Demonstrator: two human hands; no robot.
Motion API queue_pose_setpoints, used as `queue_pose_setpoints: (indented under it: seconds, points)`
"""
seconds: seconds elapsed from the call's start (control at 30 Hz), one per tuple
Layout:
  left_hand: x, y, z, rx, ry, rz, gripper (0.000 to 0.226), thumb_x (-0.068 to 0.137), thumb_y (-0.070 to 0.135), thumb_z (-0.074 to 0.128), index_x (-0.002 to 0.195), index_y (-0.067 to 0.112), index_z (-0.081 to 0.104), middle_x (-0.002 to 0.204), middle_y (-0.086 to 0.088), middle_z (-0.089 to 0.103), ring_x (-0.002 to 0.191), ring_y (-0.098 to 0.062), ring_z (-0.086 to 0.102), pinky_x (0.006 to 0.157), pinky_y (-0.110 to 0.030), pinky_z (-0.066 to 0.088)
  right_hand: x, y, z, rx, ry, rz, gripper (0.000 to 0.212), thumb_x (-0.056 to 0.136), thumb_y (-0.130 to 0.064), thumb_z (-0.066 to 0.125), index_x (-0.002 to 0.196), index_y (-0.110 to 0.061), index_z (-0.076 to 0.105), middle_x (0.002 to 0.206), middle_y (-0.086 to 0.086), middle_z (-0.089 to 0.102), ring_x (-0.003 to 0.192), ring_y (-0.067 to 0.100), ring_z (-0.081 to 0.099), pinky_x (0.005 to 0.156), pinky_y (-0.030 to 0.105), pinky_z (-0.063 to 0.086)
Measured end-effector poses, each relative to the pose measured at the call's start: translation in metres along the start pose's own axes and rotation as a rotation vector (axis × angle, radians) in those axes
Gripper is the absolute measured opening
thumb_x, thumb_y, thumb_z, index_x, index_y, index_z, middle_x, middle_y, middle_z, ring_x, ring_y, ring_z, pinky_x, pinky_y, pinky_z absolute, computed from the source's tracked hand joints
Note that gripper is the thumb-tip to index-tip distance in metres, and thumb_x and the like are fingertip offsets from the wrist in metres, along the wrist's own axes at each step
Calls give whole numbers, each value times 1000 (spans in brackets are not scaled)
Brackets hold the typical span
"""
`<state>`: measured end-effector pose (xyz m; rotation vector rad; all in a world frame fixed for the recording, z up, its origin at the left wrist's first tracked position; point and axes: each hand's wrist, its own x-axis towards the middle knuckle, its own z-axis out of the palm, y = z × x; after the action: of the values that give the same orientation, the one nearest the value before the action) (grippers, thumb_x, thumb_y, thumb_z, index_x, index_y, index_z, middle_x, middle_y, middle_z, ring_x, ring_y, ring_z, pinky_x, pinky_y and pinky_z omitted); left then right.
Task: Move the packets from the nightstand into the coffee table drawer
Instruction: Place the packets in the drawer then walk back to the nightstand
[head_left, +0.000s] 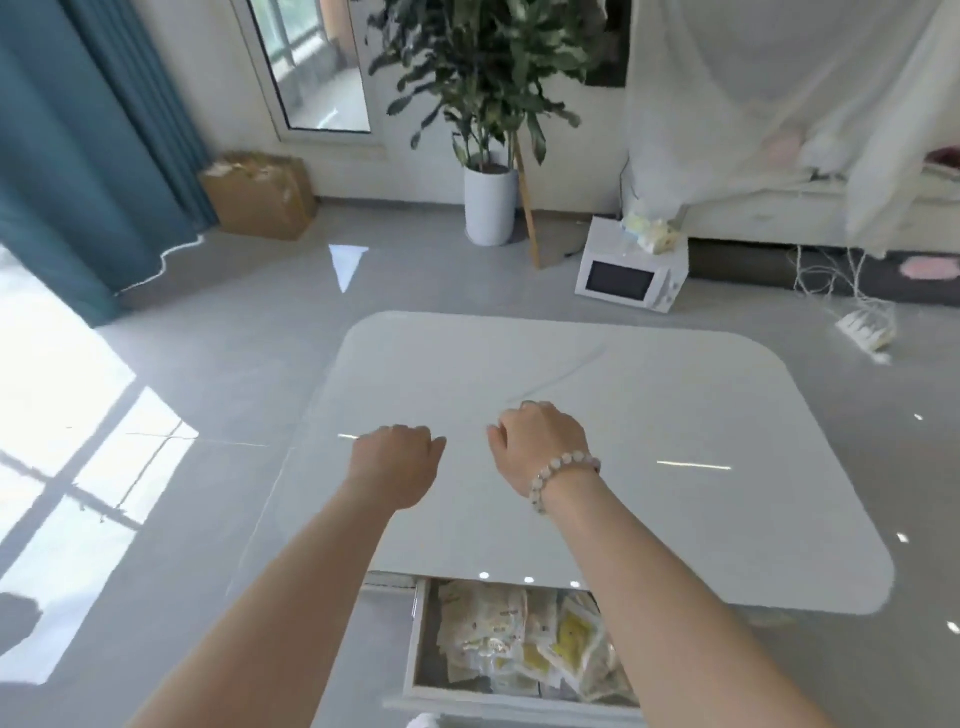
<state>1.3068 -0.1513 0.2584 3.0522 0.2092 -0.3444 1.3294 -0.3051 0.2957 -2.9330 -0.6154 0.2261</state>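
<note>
A person's two hands hover over the white worktop (649, 415) of a coffee table, whose drawer (417, 644) stands pulled out beneath the near edge. Packets (519, 639) lie heaped inside the drawer, overlapping at loose angles and covering most of its floor. They are flat, pale, crinkled sachets, several with yellow panels; their print is too blurred to read.

The left hand (397, 462) and the right hand (540, 441), which wears a bead bracelet, hang side by side above the middle of the worktop. Their fingers are loosely curled and, as far as can be seen, hold nothing.

The transfer appears well advanced or finished, though the nightstand is out of view, so whether any packets remain there cannot be told. The drawer has not yet been closed.

Beyond the far edge, a white microwave (631, 273) sits on the floor with a pale bundle on top.
</note>
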Motion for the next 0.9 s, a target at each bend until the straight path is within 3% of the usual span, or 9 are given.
queue_pose_setpoints:
  seconds: [0.17, 0.53, 0.9]
  points:
    - [-50, -49, -33, 33, 144, -159, 43, 102, 37, 26, 108, 12, 60, 110, -7, 65, 105, -27, 59, 81, -31, 40, 3, -75, -27, -22, 84, -207, 43, 100, -31, 29, 107, -8, 64, 107, 9, 62, 105, 26, 55, 78, 32, 41]
    - [-198, -196, -48, -19, 171, -640, 44, 102, 36, 24, 102, 11, 60, 107, -8, 63, 100, -28, 59, 72, -31, 37, -34, -257, -13, -97, 46, -666, 43, 100, -33, 30, 110, -8, 63, 112, 9, 62, 110, 26, 54, 86, 33, 41]
    - [-414, -318, -22, -104, 223, -1062, 43, 103, 35, 23, 113, 12, 58, 119, -11, 61, 111, -30, 56, 86, -33, 42, -160, -475, 20, -148, 26, -1105, 44, 100, -36, 30, 115, -9, 63, 117, 9, 60, 111, 25, 55, 89, 34, 42]
